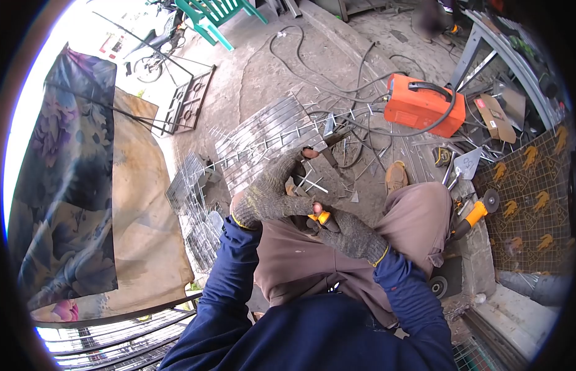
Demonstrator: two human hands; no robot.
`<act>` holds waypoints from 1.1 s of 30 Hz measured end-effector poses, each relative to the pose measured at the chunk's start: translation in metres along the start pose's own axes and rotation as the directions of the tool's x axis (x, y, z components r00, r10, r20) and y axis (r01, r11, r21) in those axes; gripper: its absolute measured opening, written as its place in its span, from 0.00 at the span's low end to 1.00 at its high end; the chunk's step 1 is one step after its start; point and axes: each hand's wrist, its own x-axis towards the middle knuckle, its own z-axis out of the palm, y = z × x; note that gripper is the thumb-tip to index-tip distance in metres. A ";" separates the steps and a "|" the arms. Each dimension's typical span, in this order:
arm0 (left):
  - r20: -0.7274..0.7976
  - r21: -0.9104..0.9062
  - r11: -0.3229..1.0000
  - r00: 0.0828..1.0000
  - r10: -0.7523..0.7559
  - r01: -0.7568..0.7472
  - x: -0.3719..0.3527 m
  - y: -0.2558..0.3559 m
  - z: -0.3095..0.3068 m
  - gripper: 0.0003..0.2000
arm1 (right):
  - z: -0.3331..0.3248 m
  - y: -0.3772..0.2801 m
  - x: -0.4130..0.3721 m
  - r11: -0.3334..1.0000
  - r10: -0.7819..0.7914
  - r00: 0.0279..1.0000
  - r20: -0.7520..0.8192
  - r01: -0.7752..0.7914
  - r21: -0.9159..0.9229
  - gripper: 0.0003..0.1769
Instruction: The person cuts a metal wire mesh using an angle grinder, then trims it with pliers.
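Both hands wear grey knitted gloves with bare fingertips. My left hand (277, 188) is over the near edge of a slatted metal panel (257, 139), its thumb and forefinger spread apart. Its lower fingertips meet my right hand (350, 235) above my lap. The fingers of my right hand are wrapped round a small yellow and black tool (323, 217), mostly hidden by the glove. Thin metal rods (313, 183) lie crossed on the ground just beyond the hands.
An orange welding machine (422, 106) with black cables stands ahead on the right. A yellow angle grinder (477, 213) and a tape measure (442, 156) lie at the right. Floral cloth (65, 179) hangs at the left. A green chair (217, 18) stands at the top. Another person is partly visible top right.
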 end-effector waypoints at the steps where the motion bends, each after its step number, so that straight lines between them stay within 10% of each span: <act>1: -0.001 0.000 1.000 1.000 0.000 0.000 0.000 0.002 -0.001 0.51 | -0.001 -0.002 0.001 1.000 0.000 1.000 0.000 0.000 0.000 0.22; 9: 0.005 0.073 0.997 1.000 -0.011 0.011 -0.003 0.004 -0.002 0.50 | -0.005 -0.017 0.004 0.963 0.219 0.974 0.060 -0.225 0.149 0.23; 31: 0.125 0.088 0.996 0.991 -0.043 0.032 -0.001 0.013 -0.012 0.47 | 0.000 -0.018 -0.001 0.958 0.233 0.972 -0.038 -0.223 0.178 0.18; 33: 0.068 0.087 0.988 0.990 0.124 -0.130 0.002 0.003 -0.007 0.48 | 0.007 -0.014 0.001 0.890 0.233 0.972 -0.038 -0.198 0.411 0.17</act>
